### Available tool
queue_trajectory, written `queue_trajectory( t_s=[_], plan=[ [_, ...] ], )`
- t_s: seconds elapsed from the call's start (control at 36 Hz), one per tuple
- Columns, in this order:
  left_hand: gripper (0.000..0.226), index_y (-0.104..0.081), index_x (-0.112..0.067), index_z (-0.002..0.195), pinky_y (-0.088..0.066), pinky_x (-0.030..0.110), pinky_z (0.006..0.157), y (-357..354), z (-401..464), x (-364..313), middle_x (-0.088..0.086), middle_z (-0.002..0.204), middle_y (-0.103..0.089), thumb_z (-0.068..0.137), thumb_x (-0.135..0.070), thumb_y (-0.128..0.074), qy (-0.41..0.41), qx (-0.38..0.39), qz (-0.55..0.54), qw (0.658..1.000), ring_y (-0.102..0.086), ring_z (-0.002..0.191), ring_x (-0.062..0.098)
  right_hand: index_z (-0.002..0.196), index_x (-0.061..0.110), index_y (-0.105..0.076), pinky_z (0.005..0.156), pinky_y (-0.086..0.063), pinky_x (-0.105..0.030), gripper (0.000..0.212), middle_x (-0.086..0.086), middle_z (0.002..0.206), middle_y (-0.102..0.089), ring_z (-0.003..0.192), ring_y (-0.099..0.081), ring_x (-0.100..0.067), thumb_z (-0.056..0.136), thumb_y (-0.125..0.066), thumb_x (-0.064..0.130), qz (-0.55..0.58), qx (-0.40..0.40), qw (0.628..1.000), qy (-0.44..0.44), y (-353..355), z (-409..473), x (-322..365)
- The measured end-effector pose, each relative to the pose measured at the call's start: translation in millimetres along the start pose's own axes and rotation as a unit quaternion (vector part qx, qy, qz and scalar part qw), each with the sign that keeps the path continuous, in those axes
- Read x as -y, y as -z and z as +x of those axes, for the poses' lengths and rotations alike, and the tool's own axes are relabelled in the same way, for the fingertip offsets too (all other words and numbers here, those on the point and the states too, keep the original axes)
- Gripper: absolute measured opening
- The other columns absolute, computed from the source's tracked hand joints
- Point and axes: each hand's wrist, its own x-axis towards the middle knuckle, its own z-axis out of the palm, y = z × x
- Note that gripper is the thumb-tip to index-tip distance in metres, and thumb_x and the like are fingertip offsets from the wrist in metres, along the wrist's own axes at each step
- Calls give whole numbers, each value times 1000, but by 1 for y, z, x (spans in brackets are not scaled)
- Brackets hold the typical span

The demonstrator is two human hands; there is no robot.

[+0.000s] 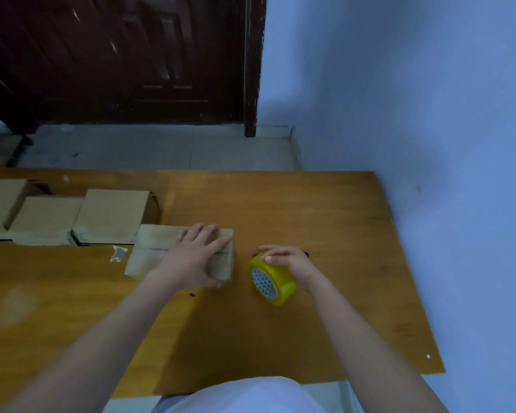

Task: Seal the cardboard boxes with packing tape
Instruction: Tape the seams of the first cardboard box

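Blue walls and a dark wooden door back the orange counter. At its middle, the left hand lies over a cardboard box, grip curled around its corner. Just beside it, the right hand pinches the yellow tape roll. More boxes sit far left.

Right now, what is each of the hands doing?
Left hand: grips the cardboard box from above.
Right hand: holds the yellow tape roll on the table.
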Motion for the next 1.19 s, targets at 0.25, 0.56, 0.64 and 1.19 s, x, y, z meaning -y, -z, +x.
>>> queue_trajectory(
  t_s=[0.25,0.56,0.64,1.19],
  plan=[
    [111,-9,-29,151,-7,44,116,-9,-7,-22,11,154,-7,66,-82,-56,79,-66,-110,988,-1,142,32,88,3,-69,80,-52,-18,16,-8,114,-63,92,-64,-7,84,-59,-8,3,-18,999,33,-2,-18,32],
    [55,-58,-21,121,-10,45,112,6,33,-15,-1,127,-48,87,-61,-43,-179,-13,40,983,-34,127,19,81,13,-72,82,-46,-15,20,-8,112,-65,93,-61,1,81,-64,-5,-91,-86,991,51,-17,-55,60],
    [50,-58,-21,118,-13,49,110,7,36,-18,-2,113,-56,89,-57,-39,-194,1,68,979,-43,115,19,80,15,-72,82,-47,-15,21,-7,110,-65,95,-61,-2,81,-64,-5,-78,-97,991,55,-28,-62,63],
    [15,-61,-18,82,-50,20,67,41,8,-36,-5,79,-66,79,-19,-76,-88,-237,-592,766,-62,74,6,94,9,-72,99,-42,-32,22,-5,107,-59,105,-55,-15,75,-71,-3,-161,-129,970,131,-55,-47,108]
  ],
)
